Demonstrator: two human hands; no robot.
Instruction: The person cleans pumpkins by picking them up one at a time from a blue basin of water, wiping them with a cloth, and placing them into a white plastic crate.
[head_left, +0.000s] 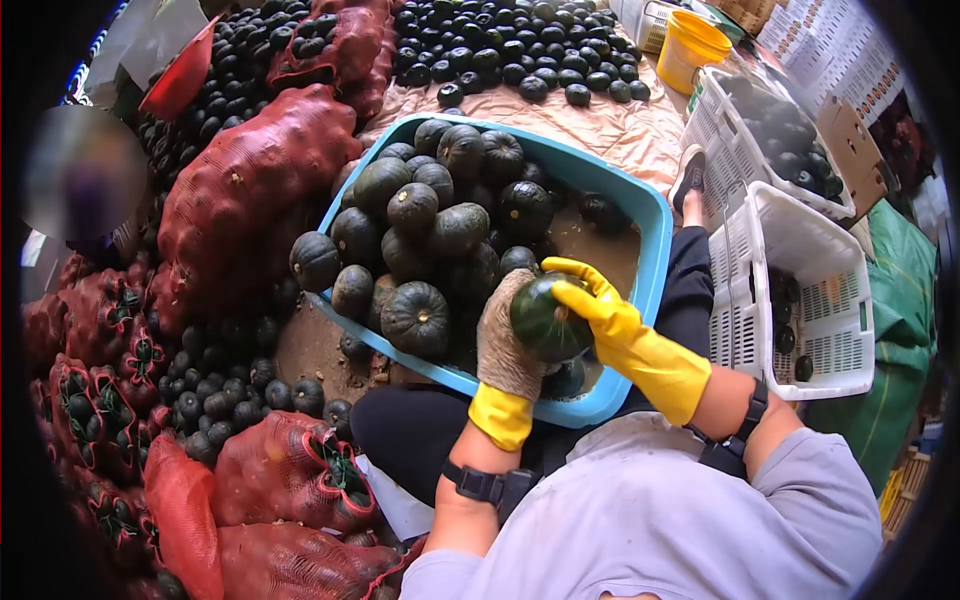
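Note:
A wet, dark green pumpkin (548, 318) is held between both hands over the near edge of a blue tub (655, 255). My left hand (505, 335), in a brown textured mitt over a yellow glove, is wrapped round the pumpkin's left side. My right hand (615, 325), in a yellow rubber glove, grips its right side with the fingers curled over the top. Inside the tub, several more pumpkins (412, 208) are heaped at the left, and murky brown water shows at the right.
Red mesh sacks (245, 190) full of pumpkins crowd the left. Many pumpkins (520, 50) lie spread on a pale sheet behind the tub. White crates (850, 300) with pumpkins in them stand at the right, near a yellow bucket (692, 48).

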